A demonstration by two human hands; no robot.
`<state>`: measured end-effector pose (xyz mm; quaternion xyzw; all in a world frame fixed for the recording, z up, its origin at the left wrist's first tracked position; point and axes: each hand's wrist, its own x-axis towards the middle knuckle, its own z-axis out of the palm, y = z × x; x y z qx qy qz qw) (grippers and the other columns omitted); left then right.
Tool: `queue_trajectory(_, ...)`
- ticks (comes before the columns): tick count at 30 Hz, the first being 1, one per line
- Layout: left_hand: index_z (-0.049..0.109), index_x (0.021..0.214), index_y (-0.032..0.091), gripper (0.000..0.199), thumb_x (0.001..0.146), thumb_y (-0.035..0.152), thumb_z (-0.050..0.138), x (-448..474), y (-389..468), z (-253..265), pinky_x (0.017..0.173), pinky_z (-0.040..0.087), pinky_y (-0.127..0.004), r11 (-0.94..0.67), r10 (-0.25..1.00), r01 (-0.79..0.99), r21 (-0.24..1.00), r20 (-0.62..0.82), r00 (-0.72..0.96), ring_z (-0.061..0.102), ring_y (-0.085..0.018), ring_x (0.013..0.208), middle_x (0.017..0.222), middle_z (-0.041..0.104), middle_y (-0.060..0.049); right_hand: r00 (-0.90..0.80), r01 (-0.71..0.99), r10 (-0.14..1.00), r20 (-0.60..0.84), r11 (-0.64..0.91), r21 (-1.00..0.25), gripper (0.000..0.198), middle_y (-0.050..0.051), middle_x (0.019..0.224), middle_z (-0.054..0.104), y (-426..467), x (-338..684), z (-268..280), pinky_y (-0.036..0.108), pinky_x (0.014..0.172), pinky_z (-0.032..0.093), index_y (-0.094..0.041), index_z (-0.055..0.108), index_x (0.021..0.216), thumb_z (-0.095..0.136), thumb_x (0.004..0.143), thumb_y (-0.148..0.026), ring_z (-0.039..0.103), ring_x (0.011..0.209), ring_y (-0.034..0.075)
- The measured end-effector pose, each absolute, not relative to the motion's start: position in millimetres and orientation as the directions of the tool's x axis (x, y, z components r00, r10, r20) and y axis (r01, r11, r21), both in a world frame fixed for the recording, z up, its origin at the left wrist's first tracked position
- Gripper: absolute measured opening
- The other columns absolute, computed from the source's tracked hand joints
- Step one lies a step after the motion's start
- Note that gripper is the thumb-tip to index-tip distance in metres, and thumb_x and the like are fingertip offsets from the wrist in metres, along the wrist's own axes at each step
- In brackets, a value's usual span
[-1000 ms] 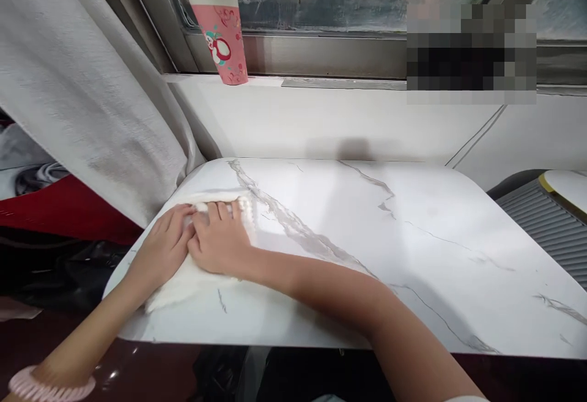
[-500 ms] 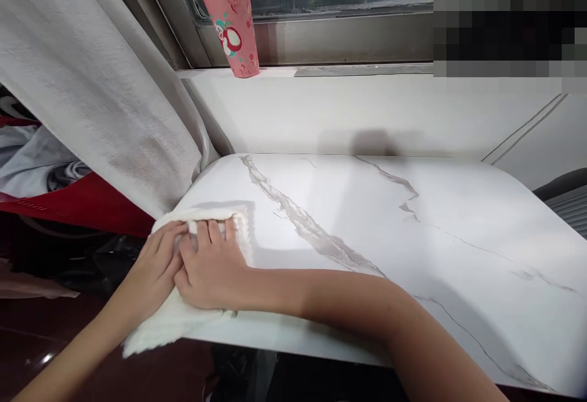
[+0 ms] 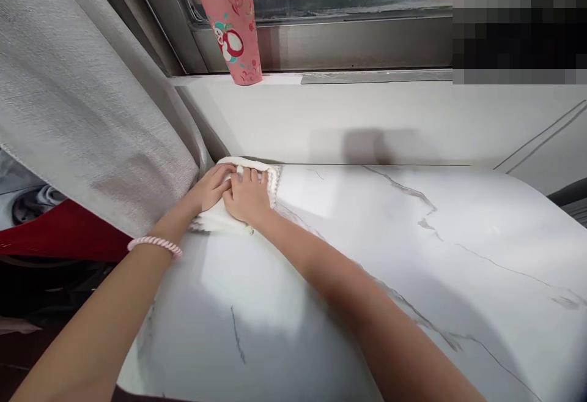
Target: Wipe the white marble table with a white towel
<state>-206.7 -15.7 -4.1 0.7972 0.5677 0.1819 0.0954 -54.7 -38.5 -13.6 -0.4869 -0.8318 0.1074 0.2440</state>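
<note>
A folded white cloth (image 3: 220, 215) lies on the white marble-patterned table (image 3: 257, 304), at its far left corner against the wall. My left hand (image 3: 213, 186) presses on the cloth's left part, fingers bent over it. Beside it, almost touching, my right hand (image 3: 249, 197) grips the right part, its fingertips at the folded far edge. Both arms reach forward, and a pink twisted band (image 3: 155, 243) circles my left forearm.
A pink and white paper cup (image 3: 233, 32) stands on the window ledge (image 3: 376, 76) above the wall. On the left, a light curtain (image 3: 101, 108) hangs down to the table's edge. Red fabric (image 3: 64, 234) and dark items sit below it.
Both hands have pushed the cloth away from the table's near left edge to the far corner by the wall. The band on my left forearm has come into view.
</note>
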Motion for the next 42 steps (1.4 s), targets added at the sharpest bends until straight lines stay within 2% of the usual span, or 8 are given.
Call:
queue_trajectory(7,0.050,0.113,0.019,0.042,0.084,0.044,0.033,-206.4,23.8,-9.5,0.111,0.034,-0.047,-0.329,0.942,0.862,0.386,0.201,0.270,0.047,-0.030,0.124,0.128,0.055,-0.014,-0.351,0.769,0.876,0.331,0.471,-0.432,0.043,0.018,0.140,0.051,-7.7,-52.6,-14.0,0.055,0.116,0.020,-0.011,0.053,0.131,0.041,0.095,-0.030,0.041,0.131,0.032)
queue_trajectory(14,0.050,0.119,0.022,0.042,0.088,0.045,0.032,-200.0,2.5,-11.9,0.114,0.030,-0.050,-0.274,0.957,0.868,0.414,0.208,0.203,0.044,-0.029,0.130,0.135,0.053,-0.011,-0.349,0.773,0.868,0.353,0.479,-0.415,0.042,0.018,0.137,0.053,-19.0,-47.0,-14.2,0.051,0.116,0.020,-0.010,0.054,0.130,0.042,0.095,-0.029,0.042,0.128,0.030)
queue_trajectory(19,0.049,0.120,0.018,0.043,0.092,0.044,0.028,-193.1,-57.2,-10.8,0.114,0.030,-0.050,-0.292,0.948,0.880,0.375,0.232,0.216,0.042,-0.028,0.132,0.138,0.051,-0.014,-0.397,0.752,0.834,0.382,0.535,-0.385,0.040,0.018,0.136,0.052,-69.5,-38.2,-14.5,0.052,0.115,0.021,-0.010,0.055,0.128,0.042,0.095,-0.028,0.043,0.127,0.030)
queue_trajectory(25,0.045,0.126,0.014,0.046,0.097,0.043,0.023,-173.0,-179.8,-17.9,0.114,0.031,-0.052,-0.277,0.933,0.916,0.289,0.308,0.185,0.040,-0.030,0.135,0.137,0.049,-0.018,-0.539,0.650,0.739,0.405,0.670,-0.359,0.045,0.021,0.137,0.049,-169.9,-9.2,-12.9,0.053,0.114,0.023,-0.007,0.051,0.132,0.041,0.094,-0.030,0.041,0.127,0.032)
queue_trajectory(32,0.037,0.136,0.021,0.039,0.100,0.032,0.024,-113.8,-291.1,-29.6,0.113,0.030,-0.056,-0.216,0.926,0.955,0.206,0.353,0.133,0.039,-0.030,0.137,0.141,0.048,-0.014,-0.678,0.504,0.612,0.407,0.790,-0.350,0.049,0.021,0.144,0.042,-252.2,58.4,-11.9,0.054,0.115,0.022,-0.007,0.047,0.136,0.041,0.095,-0.033,0.037,0.130,0.033)
queue_trajectory(37,0.035,0.137,0.021,0.039,0.101,0.031,0.022,-102.7,-281.3,-26.2,0.111,0.032,-0.057,-0.221,0.951,0.950,0.222,0.265,0.160,0.038,-0.029,0.137,0.141,0.046,-0.015,-0.684,0.506,0.618,0.388,0.785,-0.358,0.048,0.022,0.143,0.043,-245.4,71.8,-13.0,0.055,0.113,0.024,-0.008,0.048,0.134,0.043,0.093,-0.033,0.037,0.129,0.033)
queue_trajectory(42,0.038,0.133,0.016,0.041,0.100,0.034,0.020,-110.0,-213.6,-23.2,0.110,0.030,-0.059,-0.278,0.947,0.941,0.191,0.221,0.235,0.035,-0.031,0.137,0.140,0.044,-0.019,-0.647,0.549,0.668,0.367,0.743,-0.384,0.044,0.020,0.141,0.046,-188.0,62.9,-15.0,0.054,0.113,0.023,-0.011,0.050,0.132,0.047,0.092,-0.030,0.038,0.127,0.031)
